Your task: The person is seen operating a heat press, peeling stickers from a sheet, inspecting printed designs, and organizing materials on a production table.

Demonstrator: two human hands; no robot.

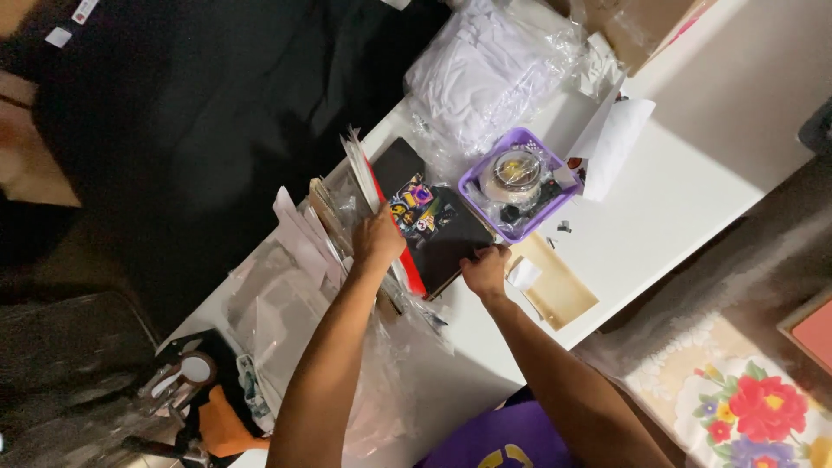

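2 hands [379,236] [485,269] grip black printed panel [433,227] nr purple basket [475,178].

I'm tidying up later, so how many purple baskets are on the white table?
1. The purple basket sits on the white table, just beyond the black folder that both hands hold. More could be hidden under the plastic bags.

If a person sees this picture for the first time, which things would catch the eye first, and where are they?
Probably the black folded garment with a colourful print at the centre of the white table, with the left hand on its left edge and the right hand at its lower corner. Just right of it stands a purple basket holding a tape roll, and behind lie white garments in clear bags.
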